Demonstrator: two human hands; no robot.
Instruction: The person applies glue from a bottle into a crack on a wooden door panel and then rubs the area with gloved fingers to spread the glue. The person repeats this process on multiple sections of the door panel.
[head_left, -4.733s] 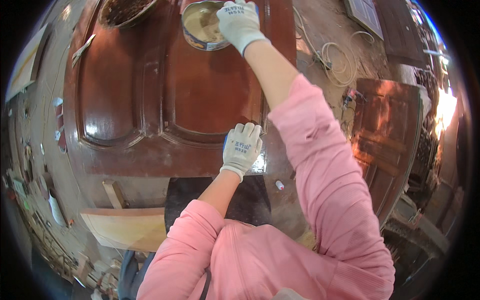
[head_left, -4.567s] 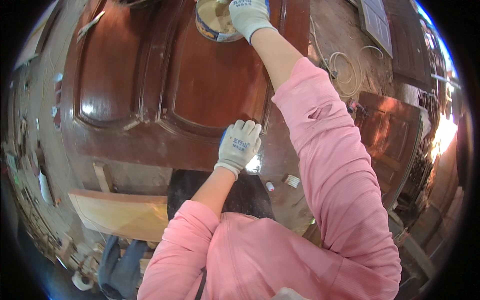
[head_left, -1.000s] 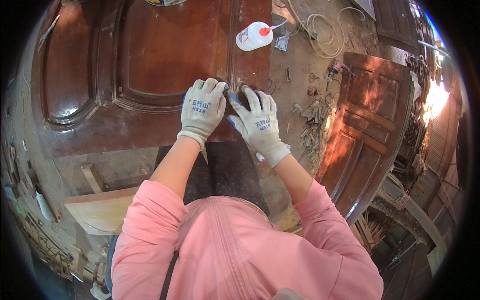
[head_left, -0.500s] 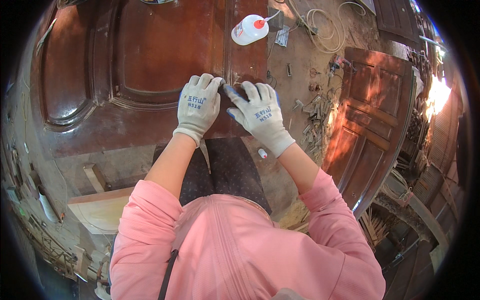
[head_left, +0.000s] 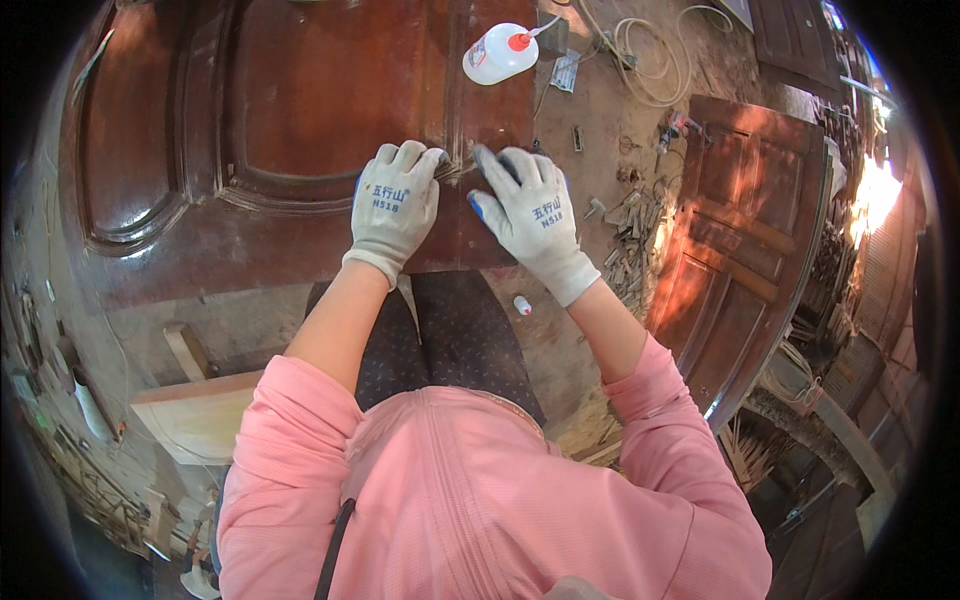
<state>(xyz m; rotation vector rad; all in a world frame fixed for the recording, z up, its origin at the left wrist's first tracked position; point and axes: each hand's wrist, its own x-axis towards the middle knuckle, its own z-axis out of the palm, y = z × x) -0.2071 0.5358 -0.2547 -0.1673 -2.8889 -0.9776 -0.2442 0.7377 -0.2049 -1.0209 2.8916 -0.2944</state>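
Note:
A reddish-brown panelled wooden door [head_left: 310, 95] lies flat in front of me, with raised moulding around its panels. My left hand [head_left: 393, 200], in a pale work glove, rests on the door's near part beside a moulding corner. Its fingers are bent and pressed together by the thumb, and whatever they might hold is hidden. Over the door's right strip, my right hand [head_left: 530, 210] hovers or lightly touches, gloved the same way. Its fingers are apart, with dark, worn tips, and I see nothing in them. Beyond both hands, a white squeeze bottle [head_left: 498, 55] with a red cap lies on the door.
Another panelled door [head_left: 735, 255] leans at the right, near scattered wood scraps [head_left: 628, 235]. A coiled hose [head_left: 650, 75] lies on the floor at the far right. A small white bottle [head_left: 522, 305] is by my legs; a pale board [head_left: 200, 410] is at the lower left.
My right hand has moved a little to the right, away from the left hand, and its fingers have lifted off the spot between them. The left hand has barely shifted.

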